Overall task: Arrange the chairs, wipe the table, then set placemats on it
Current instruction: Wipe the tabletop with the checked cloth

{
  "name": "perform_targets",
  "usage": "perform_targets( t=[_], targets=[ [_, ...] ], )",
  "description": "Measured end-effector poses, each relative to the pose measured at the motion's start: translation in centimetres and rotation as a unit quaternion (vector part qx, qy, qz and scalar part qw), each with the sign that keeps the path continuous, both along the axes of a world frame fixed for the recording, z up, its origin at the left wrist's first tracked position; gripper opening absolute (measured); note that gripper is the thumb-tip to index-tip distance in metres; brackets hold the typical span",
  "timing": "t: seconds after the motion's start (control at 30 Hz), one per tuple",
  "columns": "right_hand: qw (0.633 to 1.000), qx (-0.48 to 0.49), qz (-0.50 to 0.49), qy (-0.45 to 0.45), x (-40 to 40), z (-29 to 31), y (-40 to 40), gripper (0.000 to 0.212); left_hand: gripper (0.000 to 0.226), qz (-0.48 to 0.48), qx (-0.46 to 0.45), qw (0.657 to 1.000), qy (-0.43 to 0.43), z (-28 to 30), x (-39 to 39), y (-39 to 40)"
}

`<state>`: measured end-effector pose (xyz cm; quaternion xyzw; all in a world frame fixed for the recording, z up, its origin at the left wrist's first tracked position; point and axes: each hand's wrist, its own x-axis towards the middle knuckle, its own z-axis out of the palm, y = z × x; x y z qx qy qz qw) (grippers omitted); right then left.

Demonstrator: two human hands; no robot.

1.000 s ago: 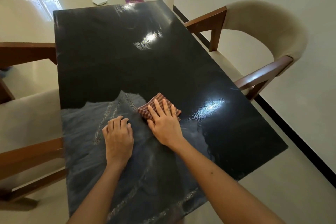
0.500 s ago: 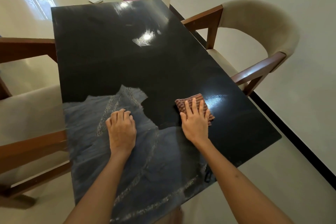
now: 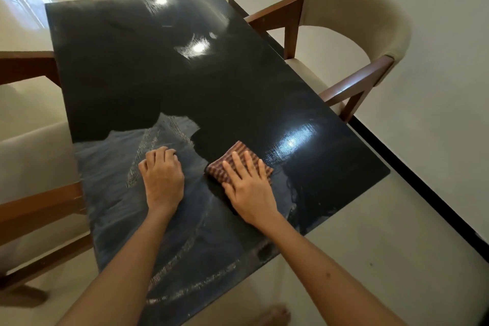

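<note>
We stand at the near end of a glossy black table (image 3: 148, 66), with 2 wooden armchairs: 1 (image 3: 354, 34) at its right edge, another (image 3: 29, 167) at its left edge, cut off by the frame. Our left hand (image 3: 162, 180) rests near the table's near end, fingers curled under, holding nothing. Our right hand (image 3: 248, 188) lies flat, fingers straight, pressing a folded striped cloth (image 3: 232, 160) toward the near right corner; the palm hides part of it.
</note>
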<state>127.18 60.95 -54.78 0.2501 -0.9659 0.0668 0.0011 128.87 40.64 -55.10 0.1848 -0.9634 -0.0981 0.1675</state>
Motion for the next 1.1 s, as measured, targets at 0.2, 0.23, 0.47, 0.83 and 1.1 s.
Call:
perform_targets(
  t=[0.2,0.23,0.47,0.83,1.1],
  targets=[
    [0.992,0.002,-0.125,-0.024,-2.5,0.5,6.5,0.062,0.024,-0.004,0.004,1.0,0.011,-0.1,0.1,0.0],
    [0.989,-0.001,-0.146,-0.026,-2.6,0.6,7.5,0.06,0.024,-0.003,0.006,1.0,0.011,0.0,0.1,0.0],
    [0.985,-0.016,-0.169,-0.029,-0.5,0.7,7.9,0.055,0.027,0.005,-0.013,1.0,-0.005,0.1,-0.1,0.4],
    [1.0,-0.012,0.006,-0.001,10.6,-0.6,3.3,0.051,0.029,0.0,-0.001,1.0,0.0,0.2,0.0,0.4],
    [0.997,-0.015,-0.064,0.04,5.5,-0.8,11.1,0.052,0.029,-0.004,0.008,1.0,0.004,0.2,0.0,0.3]
  ],
)
